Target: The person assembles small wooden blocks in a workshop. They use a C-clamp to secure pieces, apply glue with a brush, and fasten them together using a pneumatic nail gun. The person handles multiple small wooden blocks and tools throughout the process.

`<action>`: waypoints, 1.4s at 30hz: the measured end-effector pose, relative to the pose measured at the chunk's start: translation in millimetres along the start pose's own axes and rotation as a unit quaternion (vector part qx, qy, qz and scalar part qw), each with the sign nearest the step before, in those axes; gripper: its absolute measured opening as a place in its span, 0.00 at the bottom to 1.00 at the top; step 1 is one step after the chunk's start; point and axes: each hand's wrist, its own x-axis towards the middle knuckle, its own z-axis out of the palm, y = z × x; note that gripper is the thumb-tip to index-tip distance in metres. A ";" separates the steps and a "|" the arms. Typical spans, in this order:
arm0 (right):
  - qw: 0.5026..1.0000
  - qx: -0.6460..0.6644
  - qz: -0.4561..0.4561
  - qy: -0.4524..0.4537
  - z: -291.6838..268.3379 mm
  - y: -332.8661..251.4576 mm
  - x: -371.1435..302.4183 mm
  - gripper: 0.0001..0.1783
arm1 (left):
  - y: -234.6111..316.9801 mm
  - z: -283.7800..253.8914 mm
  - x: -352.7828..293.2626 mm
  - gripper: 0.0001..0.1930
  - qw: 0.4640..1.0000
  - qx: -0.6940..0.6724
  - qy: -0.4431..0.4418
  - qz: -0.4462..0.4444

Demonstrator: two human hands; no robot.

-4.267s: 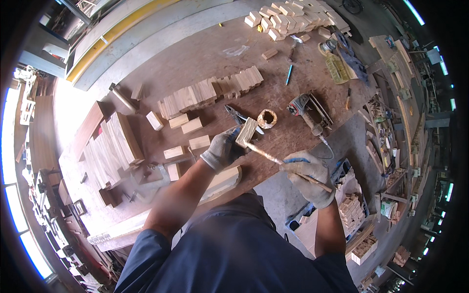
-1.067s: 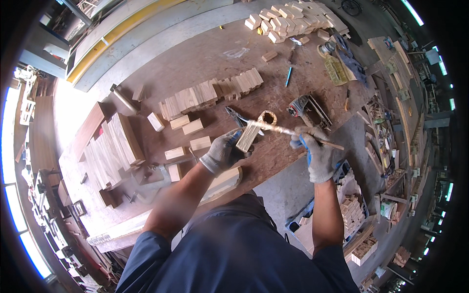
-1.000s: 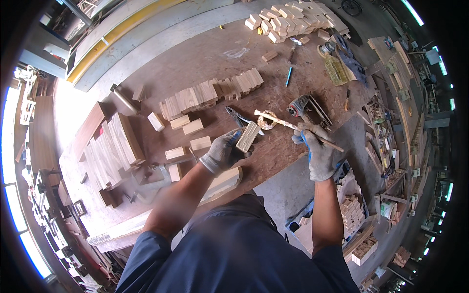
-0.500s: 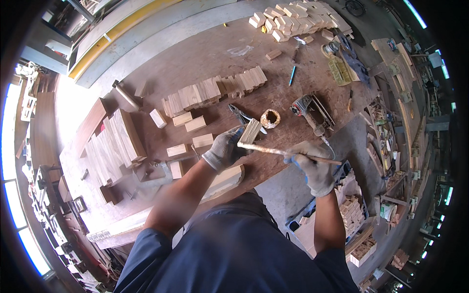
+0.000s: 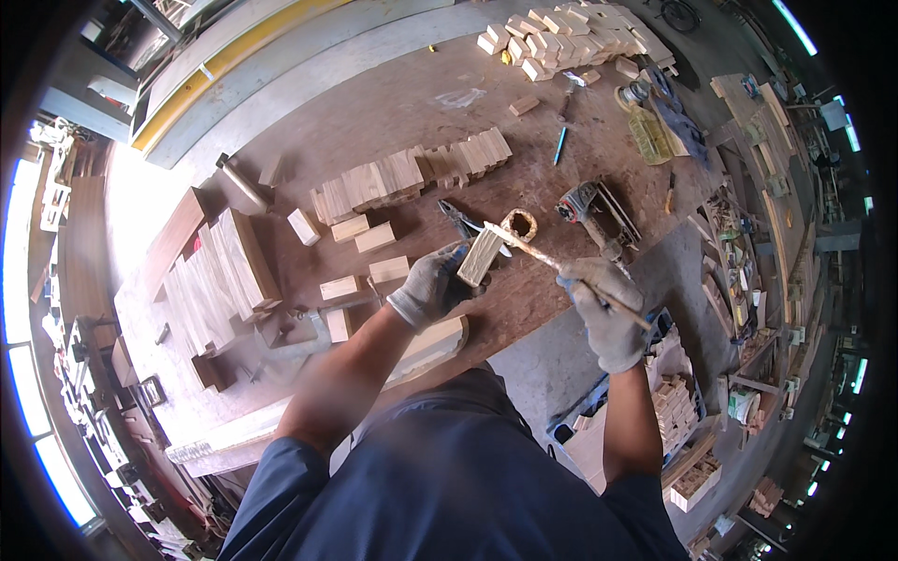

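Note:
My left hand [image 5: 428, 286], in a grey work glove, holds a small pale wooden block [image 5: 479, 256] upright above the brown workbench [image 5: 355, 122]. My right hand [image 5: 606, 301], also gloved, grips a thin wooden stick [image 5: 561, 268] like a brush. Its far tip rests on the top of the block. A small round tub [image 5: 520, 224] with a pale rim stands on the bench just behind the block. Blue-handled pliers [image 5: 464, 222] lie beside the tub.
Rows of wooden blocks [image 5: 412, 173] lie mid-bench, with more blocks [image 5: 571, 33] at the far right. Stacked boards [image 5: 220, 271] sit at the left. A power tool [image 5: 591, 210] lies right of the tub. Crates of blocks [image 5: 669, 393] stand on the floor at the right.
My right hand swung the stick up toward the tub, then brought it back down. The stick's tip now lies on the block in my left hand, which stayed in place.

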 end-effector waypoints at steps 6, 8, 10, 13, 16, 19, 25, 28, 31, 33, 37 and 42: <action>0.993 -0.012 -0.047 -0.111 6.7 -20.9 -14.2 0.13 | 1.9 6.9 0.0 0.21 0.993 0.045 0.108 -0.006; 0.985 -0.005 -0.064 -0.157 5.7 -24.1 -18.2 0.13 | 4.7 18.7 -0.3 0.21 0.991 0.025 0.132 -0.010; 0.991 0.008 -0.052 -0.121 1.9 -19.8 -18.9 0.13 | 5.8 23.5 -0.8 0.21 0.990 0.019 0.140 -0.006; 0.999 -0.014 0.008 -0.047 1.8 -24.4 -17.4 0.13 | -1.6 -11.6 0.5 0.21 0.999 0.014 0.050 0.003; 0.993 -0.002 -0.044 -0.111 2.4 -20.3 -23.7 0.12 | -3.2 -3.5 3.1 0.21 0.997 0.046 0.053 0.027; 0.990 0.022 -0.024 -0.135 -3.0 -24.2 -27.5 0.09 | -0.1 1.6 2.8 0.21 0.997 0.037 0.068 0.014; 0.983 0.166 0.072 0.036 -7.1 5.1 -21.1 0.07 | -0.1 -16.6 0.1 0.17 0.997 0.000 0.078 0.022; 0.956 0.148 0.193 0.163 -3.1 15.4 2.6 0.08 | 5.8 -20.5 -19.2 0.17 0.990 0.048 0.122 0.053; 0.968 0.085 0.189 0.140 -6.1 53.0 28.1 0.10 | 13.1 -24.8 -39.8 0.18 0.972 0.130 0.194 0.035; 0.969 0.043 0.206 0.129 3.1 69.8 45.1 0.10 | 11.7 -42.9 -58.4 0.18 0.937 0.270 0.222 0.016; 0.973 0.014 0.210 0.095 18.9 110.8 72.5 0.11 | -0.8 -60.1 -80.7 0.19 0.839 0.495 0.227 0.006; 0.964 -0.169 0.204 0.006 37.8 157.5 90.2 0.18 | -13.8 -57.7 -69.6 0.17 0.773 0.589 0.229 -0.053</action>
